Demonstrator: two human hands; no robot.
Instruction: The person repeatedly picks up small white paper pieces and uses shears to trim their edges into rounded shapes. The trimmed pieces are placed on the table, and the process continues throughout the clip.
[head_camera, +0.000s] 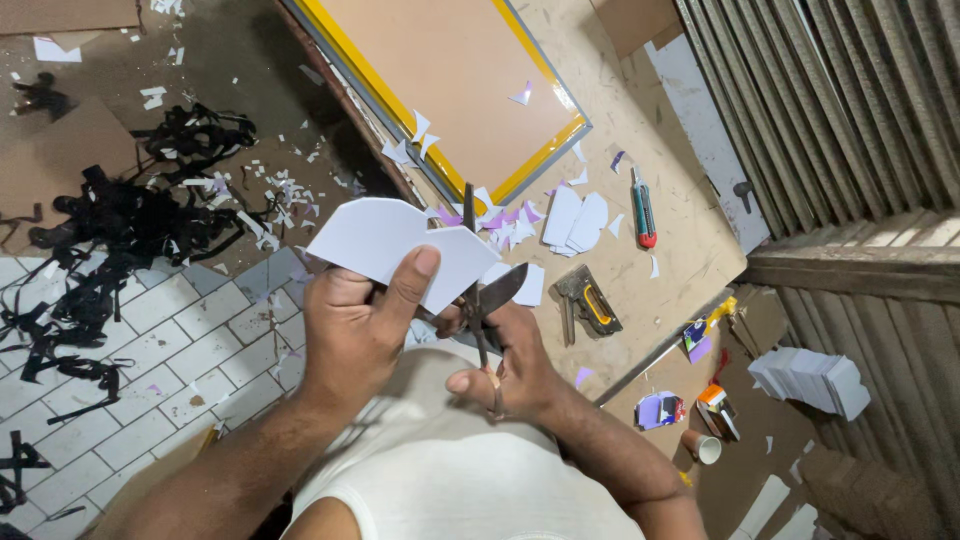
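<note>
Fingers (335, 290) of left hand (355, 325) curled shut around lower edge of white paper piece (385, 240), thumb pressed flat on its face, sheet held up over lap and near table edge. Right hand (510, 370) closed through handles of scissors (478, 290), blades parted, one pointing up past paper's right corner, other angled right, cut edge of paper sitting just at the pivot. Beyond scissors, on worn tan worktable (650, 150): scatter of white and purple offcuts (505, 225) directly behind the blades, partly hidden by paper and steel; small stack of white cut shapes (575, 220) just right of those; red and green utility knife (643, 210) lying beside the stack; yellow and grey staple gun (590, 305) nearer, close to right hand. Large board with yellow border (450, 70) filling far end of table, few white scraps on it. Left of table, dark tangle of black strips (120, 230) and paper bits on brown sheet and white tiled floor (170, 340). Lower right, past a ledge: stack of white cards (810, 380), small paper cup (705, 447), purple and orange small items, too small to tell. White cloth over lap (450, 470) below both hands.
</note>
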